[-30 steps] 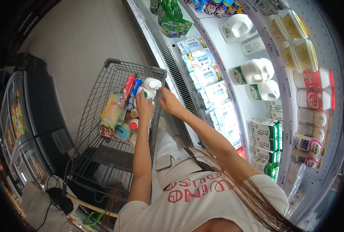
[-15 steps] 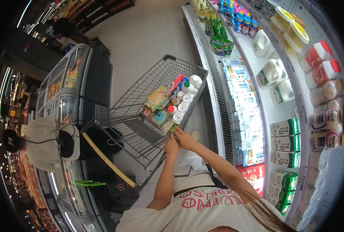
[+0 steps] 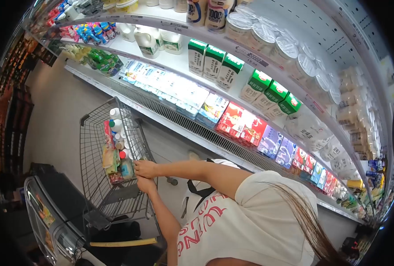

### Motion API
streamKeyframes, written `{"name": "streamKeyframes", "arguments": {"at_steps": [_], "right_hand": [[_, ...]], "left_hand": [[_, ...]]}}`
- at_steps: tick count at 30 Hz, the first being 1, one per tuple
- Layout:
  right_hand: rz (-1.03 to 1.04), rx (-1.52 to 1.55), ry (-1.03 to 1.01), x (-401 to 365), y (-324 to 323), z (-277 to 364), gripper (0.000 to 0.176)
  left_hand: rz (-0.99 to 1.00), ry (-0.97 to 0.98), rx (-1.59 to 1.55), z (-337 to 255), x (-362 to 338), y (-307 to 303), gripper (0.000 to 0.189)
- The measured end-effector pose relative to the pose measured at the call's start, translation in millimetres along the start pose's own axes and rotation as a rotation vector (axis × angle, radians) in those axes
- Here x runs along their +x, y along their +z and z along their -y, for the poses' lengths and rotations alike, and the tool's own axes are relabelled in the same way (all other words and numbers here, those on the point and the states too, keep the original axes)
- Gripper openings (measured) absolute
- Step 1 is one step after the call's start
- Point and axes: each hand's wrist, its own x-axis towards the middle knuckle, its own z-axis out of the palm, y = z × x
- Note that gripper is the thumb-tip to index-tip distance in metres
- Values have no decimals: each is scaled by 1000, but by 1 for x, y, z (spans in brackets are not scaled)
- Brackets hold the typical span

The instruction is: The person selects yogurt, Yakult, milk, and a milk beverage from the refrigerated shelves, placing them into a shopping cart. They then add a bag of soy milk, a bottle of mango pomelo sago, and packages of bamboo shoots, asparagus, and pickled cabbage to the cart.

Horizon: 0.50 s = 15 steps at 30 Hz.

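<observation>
My right hand (image 3: 145, 169) is at the near side of a wire shopping cart (image 3: 113, 197), its fingers curled together. Just below it and touching it, my left hand (image 3: 146, 184) is closed too. Whatever the fingers hold, if anything, is hidden. Beside the hands, inside the cart, lies a pale blue pack (image 3: 127, 169). Yellow-green packets (image 3: 111, 160) rest farther left. Several white bottles, one with a red cap (image 3: 123, 154) and one with a green cap (image 3: 112, 123), stand along the cart's shelf side. A red-pink package (image 3: 108, 132) lies next to them.
A chilled shelf unit (image 3: 130, 104) runs along the right, with white jugs (image 3: 146, 42), green-topped cartons (image 3: 214, 62), red packs (image 3: 230, 119) and lidded tubs (image 3: 285, 46). A freezer cabinet (image 3: 37, 217) stands at lower left. The cart's yellow handle (image 3: 124, 244) is near the bottom.
My view has turned right toward the shelves, so the cart appears farther left and more of the shelf unit shows. Both hands stay together at the cart's side.
</observation>
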Motion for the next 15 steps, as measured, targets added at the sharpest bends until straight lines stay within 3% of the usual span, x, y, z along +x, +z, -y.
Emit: {"name": "streamKeyframes", "arguments": {"at_steps": [5,9,15], "right_hand": [[-71,123,55,-34,-10,18,17],[-132,120,46,-65,-25,36,15],[-65,72,10,-101,-37,62,17]], "left_hand": [[-3,60,-48,-1,-32,4,31],[-11,1,-37,-15,-72,-2,30],[4,-18,-92,-11,-116,2,31]]}}
